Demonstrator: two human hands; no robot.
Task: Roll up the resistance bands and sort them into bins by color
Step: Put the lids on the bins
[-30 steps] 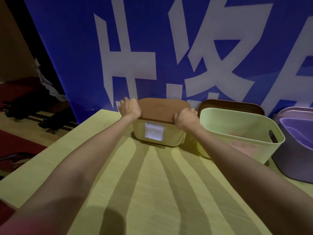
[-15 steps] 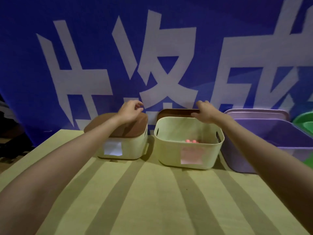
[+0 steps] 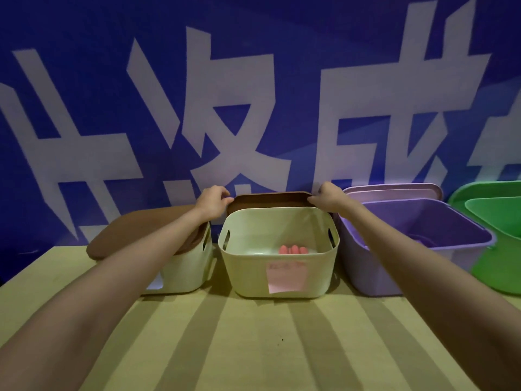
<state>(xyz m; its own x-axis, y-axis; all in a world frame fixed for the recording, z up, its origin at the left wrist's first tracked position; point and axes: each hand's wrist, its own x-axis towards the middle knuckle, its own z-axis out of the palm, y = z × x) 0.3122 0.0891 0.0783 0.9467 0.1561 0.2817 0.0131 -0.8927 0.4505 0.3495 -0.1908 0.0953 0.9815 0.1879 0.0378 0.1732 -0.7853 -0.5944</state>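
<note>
Both your hands reach to the back of the middle bin (image 3: 277, 261), the cream one at the centre of the frame with a pink note (image 3: 286, 276) stuck on its front. Your left hand (image 3: 212, 203) pinches the left corner of the brown lid (image 3: 267, 199) that stands behind that bin, and your right hand (image 3: 328, 198) grips the lid's right corner, fingers curled over its edge. The lid leans up against the blue banner (image 3: 253, 94) with large white characters.

Inside the middle bin, low against its front wall, lie pink rolled bands (image 3: 293, 249), only their tops showing above the rim.

Left of centre, a second cream bin (image 3: 187, 270) sits under your left forearm with its own brown lid (image 3: 146, 230) resting on top, slightly askew. To the right stands a purple bin (image 3: 417, 249) with a pale purple lid (image 3: 394, 191) propped behind it. A green bin (image 3: 496, 235) shows at the right edge. All stand on the pale wooden table (image 3: 253, 348).
</note>
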